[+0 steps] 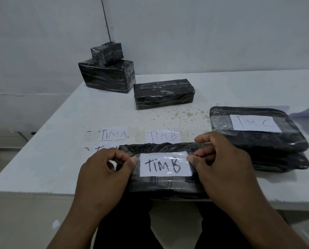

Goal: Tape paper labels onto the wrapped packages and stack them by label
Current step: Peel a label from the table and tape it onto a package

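A black wrapped package (168,184) is seen at the bench's (60,159) near edge, held between both hands. A "TIM B" label (165,164) lies taped on top of it. The tape's left end is pinched by the left hand (105,175), the right end by the right hand (221,162), thumbs pressed just beside the paper. To the right, a stack of packages (266,146) is topped by a "TIM C" label (254,125). Loose labels "TIM A" (113,134) and "TIM B" (162,136) lie just behind the hands.
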Tool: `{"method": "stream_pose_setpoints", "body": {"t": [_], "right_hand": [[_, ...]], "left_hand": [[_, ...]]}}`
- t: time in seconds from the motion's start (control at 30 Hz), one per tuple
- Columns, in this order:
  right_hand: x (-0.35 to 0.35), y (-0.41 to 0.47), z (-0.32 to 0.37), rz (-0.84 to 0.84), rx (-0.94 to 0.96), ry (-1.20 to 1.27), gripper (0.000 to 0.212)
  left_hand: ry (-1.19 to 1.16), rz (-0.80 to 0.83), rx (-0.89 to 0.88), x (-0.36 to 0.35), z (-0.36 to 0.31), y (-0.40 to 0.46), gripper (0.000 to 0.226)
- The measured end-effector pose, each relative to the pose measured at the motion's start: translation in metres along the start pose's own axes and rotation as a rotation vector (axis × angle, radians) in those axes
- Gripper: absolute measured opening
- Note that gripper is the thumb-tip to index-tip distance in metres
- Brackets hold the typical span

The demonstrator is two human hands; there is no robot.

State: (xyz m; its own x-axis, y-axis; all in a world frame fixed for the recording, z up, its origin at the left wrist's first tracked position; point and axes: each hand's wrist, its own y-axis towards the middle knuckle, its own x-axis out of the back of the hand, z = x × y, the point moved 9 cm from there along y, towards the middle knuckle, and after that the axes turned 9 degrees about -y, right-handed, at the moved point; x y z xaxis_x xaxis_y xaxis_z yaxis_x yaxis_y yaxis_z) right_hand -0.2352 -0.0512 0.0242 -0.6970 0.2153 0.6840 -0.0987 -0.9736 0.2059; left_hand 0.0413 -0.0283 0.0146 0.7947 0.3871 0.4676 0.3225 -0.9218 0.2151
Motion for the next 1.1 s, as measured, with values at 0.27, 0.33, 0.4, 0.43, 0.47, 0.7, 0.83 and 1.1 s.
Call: {"method": "stream_pose_setpoints", "body": {"t": [0.27, 0.33, 0.4, 0.43, 0.47, 0.7, 0.83, 1.1], "right_hand": [[-0.001, 0.0013, -0.0044, 0.019, -0.016, 0.01, 0.033], [-0.0009, 0.0011, -0.004, 0.018, -0.014, 0.011, 0.034], [-0.0008, 0.0009, -0.0036, 0.014, -0.012, 0.01, 0.034], [-0.0005, 0.0007, -0.0037, 0.011, -0.012, 0.011, 0.034], [-0.0004, 0.0005, -0.0038, 0.009, -0.013, 0.013, 0.034], [-0.0007, 0.0003, -0.0027, 0.004, 0.001, 0.007, 0.032], [-0.001, -0.0003, -0.0029, 0.0, 0.011, -0.01, 0.032], [-0.0014, -0.0008, -0.0022, -0.013, 0.024, -0.037, 0.033]], "left_hand": [[0.003, 0.008, 0.011, -0.003, 0.0026, 0.001, 0.008], [-0.002, 0.005, 0.021, -0.0028, 0.0034, 0.0005, 0.009], [-0.001, 0.009, 0.034, -0.0027, 0.0042, 0.0002, 0.009], [0.002, 0.014, 0.04, -0.0029, 0.0042, 0.0003, 0.009], [0.004, 0.02, 0.047, -0.0032, 0.0043, 0.0005, 0.009], [0.014, 0.053, 0.07, -0.0041, 0.004, 0.0042, 0.013], [0.031, 0.056, 0.08, -0.0046, 0.0052, 0.0058, 0.018], [0.039, 0.039, 0.085, -0.0028, 0.0031, 0.0049, 0.012]]}}
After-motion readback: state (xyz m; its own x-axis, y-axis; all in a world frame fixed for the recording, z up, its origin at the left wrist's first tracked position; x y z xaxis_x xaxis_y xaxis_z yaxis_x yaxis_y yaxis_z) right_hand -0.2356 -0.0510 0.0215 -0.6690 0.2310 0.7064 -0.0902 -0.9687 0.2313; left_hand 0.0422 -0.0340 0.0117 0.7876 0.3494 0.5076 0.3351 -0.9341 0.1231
